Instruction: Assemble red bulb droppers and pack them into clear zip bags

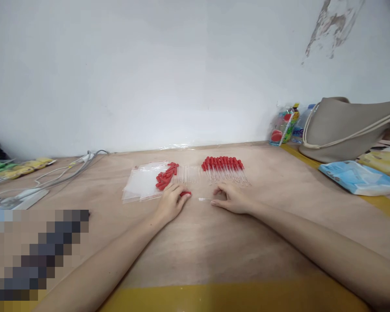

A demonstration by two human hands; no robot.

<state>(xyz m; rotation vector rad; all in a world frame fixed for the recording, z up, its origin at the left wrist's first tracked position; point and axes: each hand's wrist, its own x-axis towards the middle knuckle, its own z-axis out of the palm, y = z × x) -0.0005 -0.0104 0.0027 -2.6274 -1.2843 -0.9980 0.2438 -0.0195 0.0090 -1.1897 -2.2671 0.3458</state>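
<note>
Yellow tape (pixel 195 299) lines the near edge of the surface (pixel 188 255). Left hand (pixel 173 201) pinches a cap (pixel 185 193), right hand (pixel 230 198) a tube (pixel 204 199); best align their ends.

Red caps (pixel 164 177) mid-frame look rubbery, fairly matt; tubes (pixel 188 174) are clear and shiny, glass or plastic, can't tell. Baggies (pixel 138 184) are thin, smooth plastic. Table (pixel 169 255) looks woody, faint sheen. Wall (pixel 133 78): matt, rough flaky patch (pixel 338 21) upper right. Blue pack (pixel 351 177), right side: glossy plastic.
</note>
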